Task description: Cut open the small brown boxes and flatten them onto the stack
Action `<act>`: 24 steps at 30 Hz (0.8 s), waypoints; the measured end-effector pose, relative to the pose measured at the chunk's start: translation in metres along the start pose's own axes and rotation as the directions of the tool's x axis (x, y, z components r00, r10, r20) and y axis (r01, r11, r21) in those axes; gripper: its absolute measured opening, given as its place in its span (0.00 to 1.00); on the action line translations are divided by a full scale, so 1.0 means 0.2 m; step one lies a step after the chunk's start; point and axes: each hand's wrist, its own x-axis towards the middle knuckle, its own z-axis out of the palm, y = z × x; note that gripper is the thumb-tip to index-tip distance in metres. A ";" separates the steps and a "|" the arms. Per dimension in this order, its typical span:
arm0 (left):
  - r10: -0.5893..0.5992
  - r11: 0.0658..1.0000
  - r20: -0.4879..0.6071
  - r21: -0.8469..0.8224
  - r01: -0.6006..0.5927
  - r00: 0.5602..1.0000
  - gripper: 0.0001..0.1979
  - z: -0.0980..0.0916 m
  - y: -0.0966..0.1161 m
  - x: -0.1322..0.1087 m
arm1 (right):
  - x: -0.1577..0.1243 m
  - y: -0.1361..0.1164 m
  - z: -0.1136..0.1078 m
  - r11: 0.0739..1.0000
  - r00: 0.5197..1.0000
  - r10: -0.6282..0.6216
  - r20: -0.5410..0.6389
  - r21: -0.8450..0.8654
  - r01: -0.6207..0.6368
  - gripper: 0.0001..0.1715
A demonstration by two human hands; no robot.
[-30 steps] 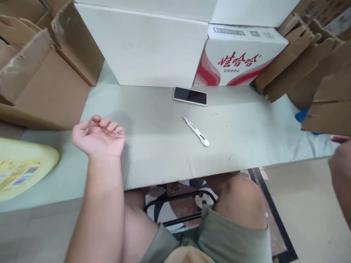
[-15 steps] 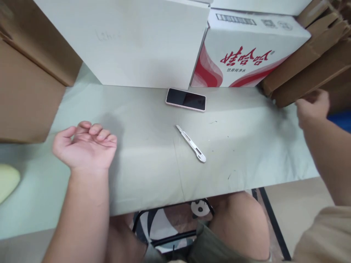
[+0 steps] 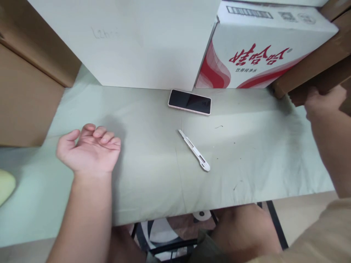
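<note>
My left hand (image 3: 90,149) rests palm up above the cloth at the left, its fingers loosely curled and apart, with nothing in it. At the far right, my right hand (image 3: 325,100) is closed on the lower edge of a brown cardboard box (image 3: 308,82); some of its fingers are hidden. Between the hands, a white utility knife (image 3: 194,150) lies slantwise with its tip pointing away from me. Behind the knife is a phone (image 3: 189,102), dark screen up.
A large white box (image 3: 153,47) and a white-and-red carton (image 3: 255,54) stand along the back. Brown cardboard (image 3: 30,87) stands at the left, near a pale yellow object (image 3: 6,186) cut off by the frame. Small dark scraps dot the pale green tablecloth (image 3: 148,175).
The view has shifted slightly. My right hand has moved a little to the right, and the cardboard at its fingers has shifted. My left hand keeps its pose; knife and phone stay put.
</note>
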 end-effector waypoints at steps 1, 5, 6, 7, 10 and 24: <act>0.001 1.000 -0.002 -0.001 -0.001 1.000 0.08 0.00 0.00 0.00 | -0.03 -0.03 -0.01 0.998 0.998 0.061 0.013 0.005 -0.061 0.23; 0.002 1.000 -0.013 -0.006 -0.002 1.000 0.07 0.01 0.00 -0.02 | -0.14 -0.14 -0.01 0.974 0.971 0.219 0.101 0.037 -0.224 0.21; 0.002 1.000 -0.013 -0.007 -0.002 1.000 0.07 0.01 0.00 -0.02 | -0.16 -0.16 -0.01 0.974 0.971 0.212 0.114 0.062 -0.220 0.21; 0.002 1.000 -0.012 -0.008 -0.002 1.000 0.07 0.01 0.00 -0.02 | -0.17 -0.17 0.00 0.971 0.971 0.203 0.125 0.099 -0.216 0.22; 0.000 1.000 -0.009 -0.020 0.000 1.000 0.07 0.00 0.01 -0.03 | -0.16 -0.18 0.02 0.956 0.976 0.170 0.138 0.216 -0.197 0.30; 0.008 0.999 0.008 -0.053 -0.008 1.000 0.09 0.01 0.03 -0.05 | 0.17 -0.28 -0.06 0.945 0.996 0.056 0.064 0.319 -0.073 0.68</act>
